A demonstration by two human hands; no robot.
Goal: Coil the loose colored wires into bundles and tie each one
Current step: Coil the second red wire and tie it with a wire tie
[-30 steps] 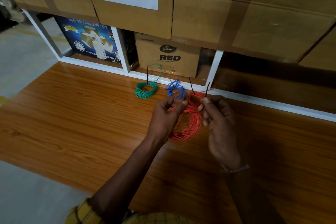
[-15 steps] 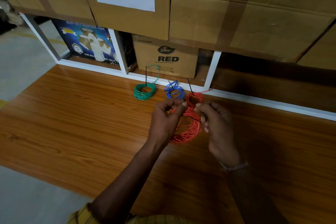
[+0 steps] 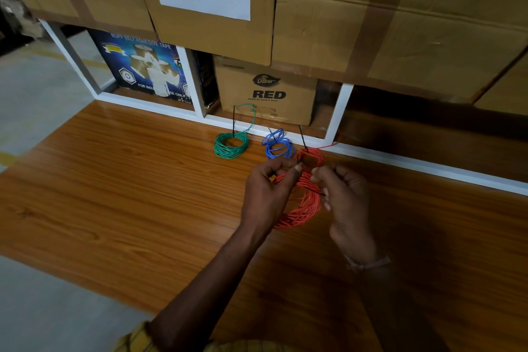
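A coil of orange-red wire hangs between my hands just above the wooden table. My left hand pinches the coil's upper left side. My right hand pinches a thin black tie that crosses the coil. Behind them lie a green coil with a black tie standing up from it, a blue coil, and a small red coil with another black tie.
A white shelf frame runs along the table's back edge, holding a brown "RED" carton and a blue tape box. Large cardboard boxes overhang above. Grey floor lies left.
My right hand has dropped from the coil's top to its right side, bringing the black tie across the orange-red wire. My left hand keeps its pinch.
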